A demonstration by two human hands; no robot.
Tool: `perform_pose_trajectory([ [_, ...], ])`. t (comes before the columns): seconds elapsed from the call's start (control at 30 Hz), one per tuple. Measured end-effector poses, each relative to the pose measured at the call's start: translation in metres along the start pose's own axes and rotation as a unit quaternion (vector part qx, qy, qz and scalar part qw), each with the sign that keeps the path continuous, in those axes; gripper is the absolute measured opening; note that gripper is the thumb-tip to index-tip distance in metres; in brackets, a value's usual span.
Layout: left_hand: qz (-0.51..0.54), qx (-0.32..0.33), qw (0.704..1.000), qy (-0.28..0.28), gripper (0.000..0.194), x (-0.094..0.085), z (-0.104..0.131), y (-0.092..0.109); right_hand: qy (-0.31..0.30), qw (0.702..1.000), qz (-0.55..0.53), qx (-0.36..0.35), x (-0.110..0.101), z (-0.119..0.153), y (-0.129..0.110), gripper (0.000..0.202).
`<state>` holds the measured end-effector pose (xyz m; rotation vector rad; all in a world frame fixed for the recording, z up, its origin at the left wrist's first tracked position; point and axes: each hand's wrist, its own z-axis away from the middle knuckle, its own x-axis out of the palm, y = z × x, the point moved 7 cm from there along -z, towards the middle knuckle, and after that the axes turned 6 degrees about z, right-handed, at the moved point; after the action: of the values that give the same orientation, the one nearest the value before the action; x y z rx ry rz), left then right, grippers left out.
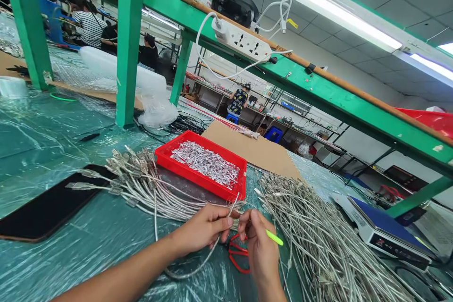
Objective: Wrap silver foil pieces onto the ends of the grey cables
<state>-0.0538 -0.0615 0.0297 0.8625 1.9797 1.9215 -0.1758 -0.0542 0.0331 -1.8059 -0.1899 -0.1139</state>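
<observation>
My left hand (pixel 203 229) pinches a grey braided USB cable (pixel 191 274) near its thin upper end, and the cable loops down below the wrist. Close beside it, my right hand (pixel 261 245) is curled around a tool with a neon yellow handle (pixel 274 237); its working end is hidden by the fingers. Red-handled scissors (pixel 239 259) lie on the table below and between the hands. Just beyond the hands stands a red tray (pixel 198 180) full of small silvery pieces (pixel 207 161). A bundle of USB cables (pixel 141 179) lies to the left.
Right of my hands spreads a large pile of grey cables (pixel 318 231), with a scale (pixel 382 231) beyond it. A dark phone-like slab (pixel 53 205) lies at left. Cardboard (pixel 255 148) lies behind the tray. A green shelf frame (pixel 125 47) carries a power strip (pixel 242 40).
</observation>
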Motion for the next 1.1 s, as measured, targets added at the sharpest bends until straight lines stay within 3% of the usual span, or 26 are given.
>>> perform_pose_trajectory([
  [0.2,0.021,-0.004,1.0,-0.004,0.047,-0.002,-0.002,-0.004,-0.042,0.999,0.003,0.003,0.008,0.004,-0.004,0.036],
  [0.47,0.011,-0.004,1.0,-0.006,0.039,-0.002,-0.001,-0.006,-0.011,1.0,-0.007,-0.002,0.001,0.0,-0.001,0.034],
  [0.67,0.021,0.003,1.0,-0.016,0.043,-0.001,-0.001,-0.003,-0.052,0.998,0.012,-0.012,0.01,0.003,-0.004,0.036],
  [0.93,0.006,0.0,1.0,-0.007,0.039,-0.001,-0.001,-0.004,-0.021,1.0,0.0,-0.009,0.003,-0.001,-0.001,0.034],
  [1.1,-0.001,0.0,1.0,-0.008,0.043,-0.002,-0.001,-0.003,-0.051,0.999,0.012,-0.009,0.014,0.004,-0.004,0.034],
])
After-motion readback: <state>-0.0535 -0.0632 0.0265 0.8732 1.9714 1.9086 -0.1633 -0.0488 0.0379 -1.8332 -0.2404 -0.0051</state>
